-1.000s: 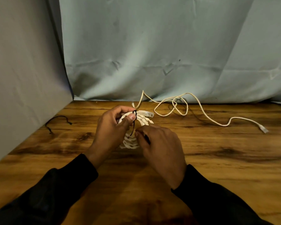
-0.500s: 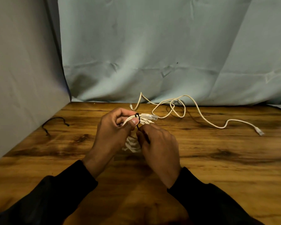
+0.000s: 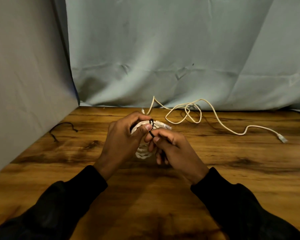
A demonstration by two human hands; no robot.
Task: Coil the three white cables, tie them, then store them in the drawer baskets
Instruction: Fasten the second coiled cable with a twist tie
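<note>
Left hand point(image 3: 123, 137) gripping coiled white cable point(image 3: 143, 153), right hand point(image 3: 173, 149) pinching black tie point(image 3: 151, 133) (looped over coil), just beside.

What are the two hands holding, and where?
Left hand grips the coiled white cable at its top; right hand pinches the thin black tie wrapped there.

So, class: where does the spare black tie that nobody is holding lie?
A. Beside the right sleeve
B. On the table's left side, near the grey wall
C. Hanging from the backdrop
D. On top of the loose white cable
B: the spare black tie lies on the wooden table at left, apart from both hands.
</note>
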